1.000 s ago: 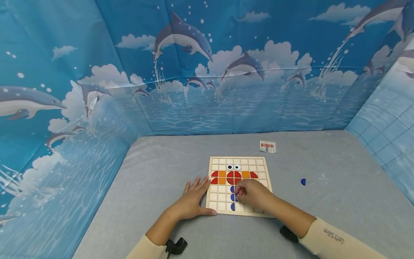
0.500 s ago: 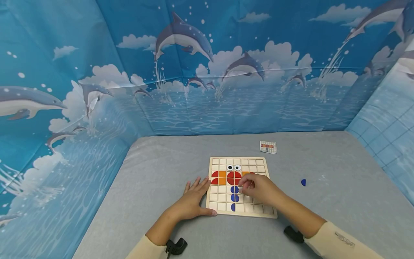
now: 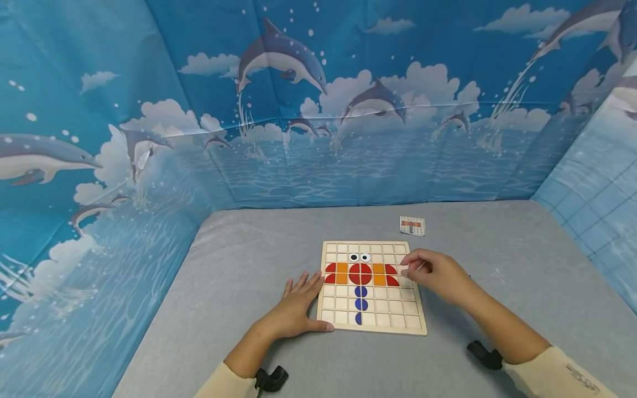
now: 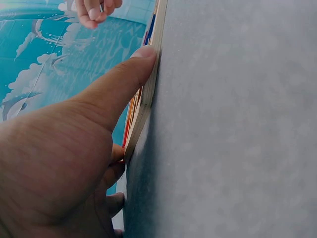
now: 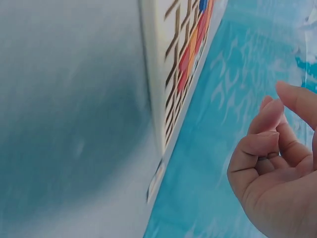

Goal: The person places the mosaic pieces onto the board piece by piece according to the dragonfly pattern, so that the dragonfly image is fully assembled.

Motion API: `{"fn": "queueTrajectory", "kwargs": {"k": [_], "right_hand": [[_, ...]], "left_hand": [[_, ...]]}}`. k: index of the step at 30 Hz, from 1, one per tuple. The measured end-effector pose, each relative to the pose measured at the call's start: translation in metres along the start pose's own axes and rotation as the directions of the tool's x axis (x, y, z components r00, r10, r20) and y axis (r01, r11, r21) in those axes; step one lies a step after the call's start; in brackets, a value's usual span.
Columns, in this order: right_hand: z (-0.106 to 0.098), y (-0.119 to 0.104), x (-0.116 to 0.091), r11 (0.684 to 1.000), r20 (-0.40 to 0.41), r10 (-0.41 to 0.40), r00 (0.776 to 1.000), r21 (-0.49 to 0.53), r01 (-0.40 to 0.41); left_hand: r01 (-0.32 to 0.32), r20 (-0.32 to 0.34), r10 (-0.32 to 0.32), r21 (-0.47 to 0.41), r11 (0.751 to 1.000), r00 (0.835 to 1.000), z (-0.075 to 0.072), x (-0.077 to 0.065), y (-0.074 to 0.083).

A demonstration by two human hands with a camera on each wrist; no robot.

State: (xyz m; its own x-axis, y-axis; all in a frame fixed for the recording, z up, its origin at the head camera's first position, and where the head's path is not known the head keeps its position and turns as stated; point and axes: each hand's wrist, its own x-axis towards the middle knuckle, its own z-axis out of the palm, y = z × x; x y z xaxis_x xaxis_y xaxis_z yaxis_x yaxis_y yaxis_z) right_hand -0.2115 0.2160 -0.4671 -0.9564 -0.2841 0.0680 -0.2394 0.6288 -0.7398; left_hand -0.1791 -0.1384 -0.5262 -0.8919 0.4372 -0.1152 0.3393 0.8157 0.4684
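A wooden grid board (image 3: 391,307) lies on the grey table, bearing red, orange and blue pieces and two round eye pieces (image 3: 359,257). Down its middle run blue half-circles (image 3: 361,291), two pairs and a single one (image 3: 358,318) in the bottom row. My left hand (image 3: 294,309) rests at the board's left side, fingers spread against the edge and thumb (image 4: 143,52) at the near corner. Above the board's right edge hovers my right hand (image 3: 437,275). Its fingers are loosely bent with nothing between them, as the right wrist view (image 5: 277,163) shows.
Behind the board lies a small pattern card (image 3: 412,225) printed with a similar figure. A loose blue piece on the table to the right is almost wholly hidden by my right arm. A dolphin-print curtain (image 3: 318,160) stands behind the table.
My right hand has left the blue pieces mid-board and moved right, past the board's right edge. A second blue pair now shows complete where the fingers were. My left hand stays put.
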Motion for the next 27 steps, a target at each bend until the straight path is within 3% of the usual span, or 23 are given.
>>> {"fn": "queueTrajectory", "kwargs": {"k": [12,19,27], "right_hand": [[-0.045,0.046,-0.013,0.995,-0.024,0.083,0.996,-0.055,-0.084],[-0.059,0.072,-0.015,0.989,-0.024,0.133,0.991,-0.069,-0.134],[-0.075,0.097,-0.019,0.983,0.029,0.157,0.987,-0.101,-0.153]], "left_hand": [[0.004,-0.001,-0.004,0.008,1.0,1.0,0.002,0.001,-0.001],[0.004,-0.004,-0.004,0.009,1.0,1.0,0.002,0.001,-0.001],[0.003,-0.001,-0.003,0.006,1.0,1.0,0.001,0.0,-0.001]]}}
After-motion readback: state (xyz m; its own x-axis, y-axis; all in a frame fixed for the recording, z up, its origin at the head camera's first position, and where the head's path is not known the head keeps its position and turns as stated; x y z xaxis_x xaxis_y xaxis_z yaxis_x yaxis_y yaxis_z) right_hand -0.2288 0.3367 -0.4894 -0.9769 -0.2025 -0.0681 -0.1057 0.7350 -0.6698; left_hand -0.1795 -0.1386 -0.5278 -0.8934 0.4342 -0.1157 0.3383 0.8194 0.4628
